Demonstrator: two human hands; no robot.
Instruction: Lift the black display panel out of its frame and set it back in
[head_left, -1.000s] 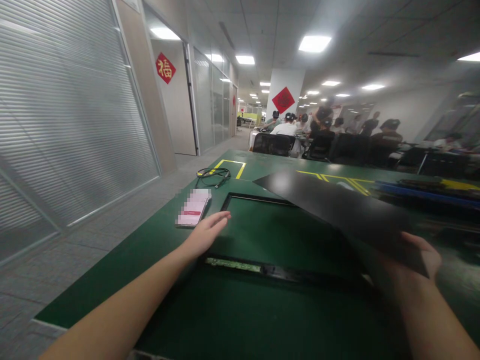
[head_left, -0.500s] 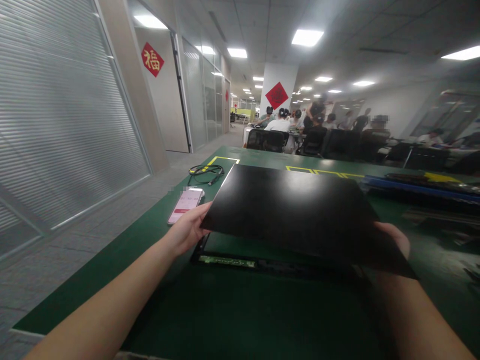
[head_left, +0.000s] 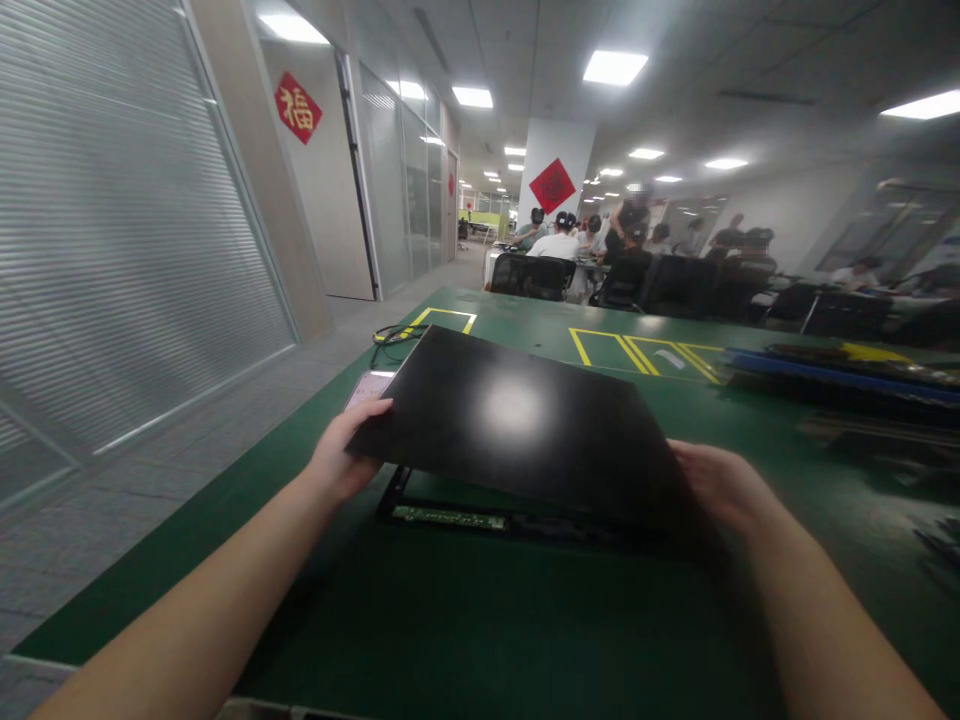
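Between my two hands is a thin, glossy black panel (head_left: 517, 420), like a display sheet, held tilted above the table with a ceiling light reflected in it. My left hand (head_left: 346, 450) grips its left edge, thumb on top and fingers beneath. At the right edge, my right hand (head_left: 720, 485) is closed on the panel, its fingertips partly hidden. Below the panel lies a black frame (head_left: 390, 490) with a green circuit strip (head_left: 450, 517) along its near side. The panel covers most of that frame.
A phone (head_left: 367, 388) lies partly hidden behind my left hand, near a coiled black cable (head_left: 386, 345). Yellow tape marks (head_left: 637, 355) cross the green table (head_left: 525, 620). At right sits a blue-edged stack (head_left: 825, 385). Several people sit at tables farther back.
The black panel has moved left in both hands and now covers part of the phone and cable. More of my right hand shows. The frame beneath stays in place.
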